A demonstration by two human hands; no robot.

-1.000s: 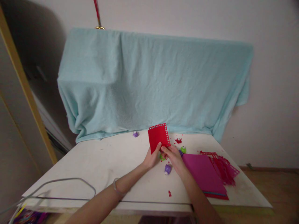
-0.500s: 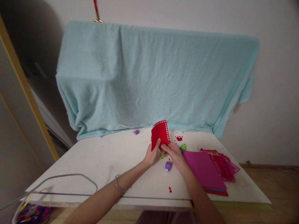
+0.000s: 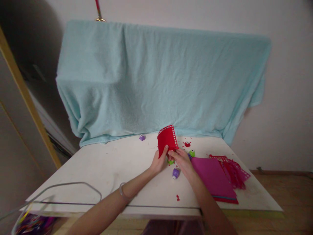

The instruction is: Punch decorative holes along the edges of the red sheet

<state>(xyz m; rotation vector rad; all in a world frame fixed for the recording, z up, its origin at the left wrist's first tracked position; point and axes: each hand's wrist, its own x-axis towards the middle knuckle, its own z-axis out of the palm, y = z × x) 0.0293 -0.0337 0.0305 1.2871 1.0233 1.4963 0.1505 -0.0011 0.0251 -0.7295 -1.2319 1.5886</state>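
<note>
My left hand (image 3: 158, 163) pinches the lower left part of a red paper sheet (image 3: 166, 138), thumb on its face. Small punched holes run along the sheet's top and right edges. At its lower right corner, my right hand (image 3: 182, 160) is closed with curled fingers against the paper; whether anything else is in them is hidden. A green craft punch (image 3: 171, 162) shows partly between the hands, and I cannot tell if it is held. Nearer to me lies a purple craft punch (image 3: 175, 173).
Right of my hands are a magenta paper stack (image 3: 212, 176) and punched red strips (image 3: 236, 174). Another green punch (image 3: 192, 153), a red punch (image 3: 187, 144) and a second purple punch (image 3: 142, 137) sit farther back. Red scraps (image 3: 178, 197) dot the white table (image 3: 110, 169). A grey cable (image 3: 70, 183) crosses its left front.
The view has shifted slightly. My right fingers have moved a little at the lower right corner of the red paper, which stays held up in my left hand.
</note>
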